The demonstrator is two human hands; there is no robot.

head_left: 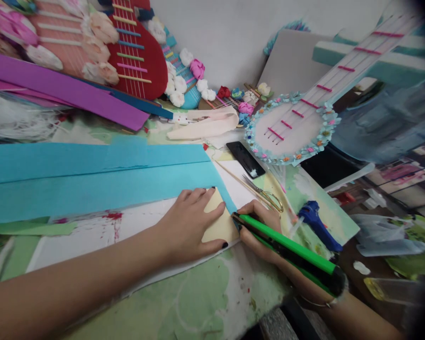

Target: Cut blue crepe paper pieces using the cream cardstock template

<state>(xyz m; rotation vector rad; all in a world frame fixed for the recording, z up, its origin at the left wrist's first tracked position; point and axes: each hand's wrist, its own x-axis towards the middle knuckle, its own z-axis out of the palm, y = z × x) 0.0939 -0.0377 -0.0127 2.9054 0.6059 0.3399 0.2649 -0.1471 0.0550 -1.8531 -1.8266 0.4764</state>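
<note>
My left hand (pixel 187 224) lies flat with its fingers spread, pressing down a cream card (pixel 217 231). Beneath that card, a narrow end of blue paper (pixel 92 193) shows along its right edge. Fingers pinched near its front end, my right hand (pixel 260 222) grips a green and black utility knife (pixel 290 245). The knife's tip meets the card's right edge, and its body slants back over my right wrist. I cannot make out the blade. White paper (pixel 138 222) lies under the blue sheet.
Scissors (pixel 265 193), a thin wooden stick (pixel 233 174), a black phone (pixel 246 158) and a blue glue gun (pixel 318 224) lie beyond my right hand. A flower-trimmed craft instrument (pixel 290 125) leans at the back right. Purple paper (pixel 67 89) and a red instrument (pixel 138 56) sit back left.
</note>
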